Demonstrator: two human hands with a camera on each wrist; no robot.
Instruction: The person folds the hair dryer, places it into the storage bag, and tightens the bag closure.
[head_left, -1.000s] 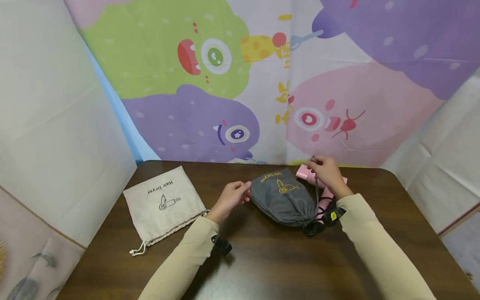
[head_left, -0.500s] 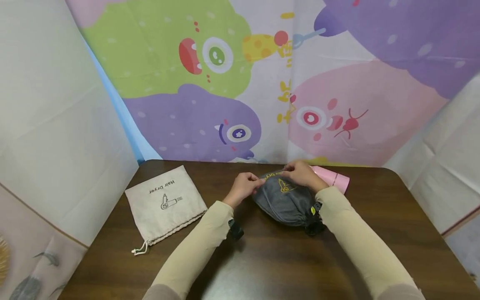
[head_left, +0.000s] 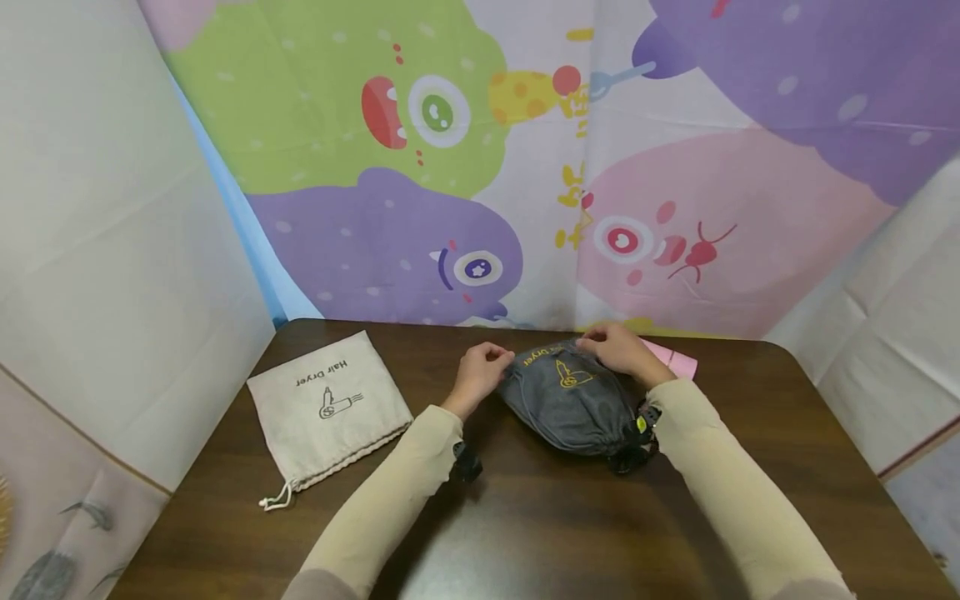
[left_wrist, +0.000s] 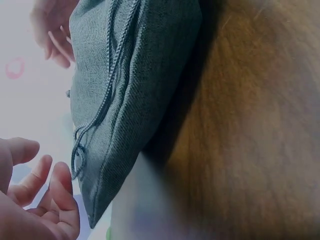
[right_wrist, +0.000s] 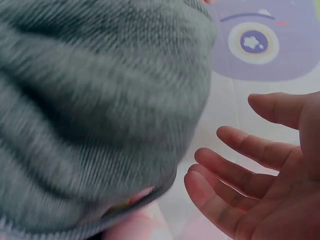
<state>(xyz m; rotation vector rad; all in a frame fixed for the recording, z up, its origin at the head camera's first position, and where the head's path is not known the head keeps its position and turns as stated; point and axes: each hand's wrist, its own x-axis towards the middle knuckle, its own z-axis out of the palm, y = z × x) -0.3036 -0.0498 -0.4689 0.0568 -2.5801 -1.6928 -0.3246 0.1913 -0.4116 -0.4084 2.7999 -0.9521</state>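
Note:
A dark grey drawstring bag [head_left: 566, 412] with a yellow "Hair Dryer" print lies bulging on the table, its gathered end toward the lower right. At its upper left corner is my left hand [head_left: 480, 377], fingers loosely bent; the left wrist view shows this hand [left_wrist: 37, 197] beside the bag's tip and looped drawstring, gripping neither. My right hand [head_left: 618, 350] hovers over the bag's far right corner. Seen from the right wrist, its fingers [right_wrist: 235, 180] are spread and apart from the cloth. Partly hidden behind that forearm is a pink hair dryer [head_left: 681, 364].
To the left a cream drawstring bag [head_left: 330, 408] with a black hair dryer print lies flat on the brown table [head_left: 525, 533]. Black coiled cord [head_left: 630, 458] sits by the grey bag's gathered end. A cartoon-printed cloth [head_left: 540, 183] hangs behind the table.
My right hand has let go of the grey drawstring it held up over the hair dryer and moved left to the bag's far edge. My left hand has shifted slightly right and away from me.

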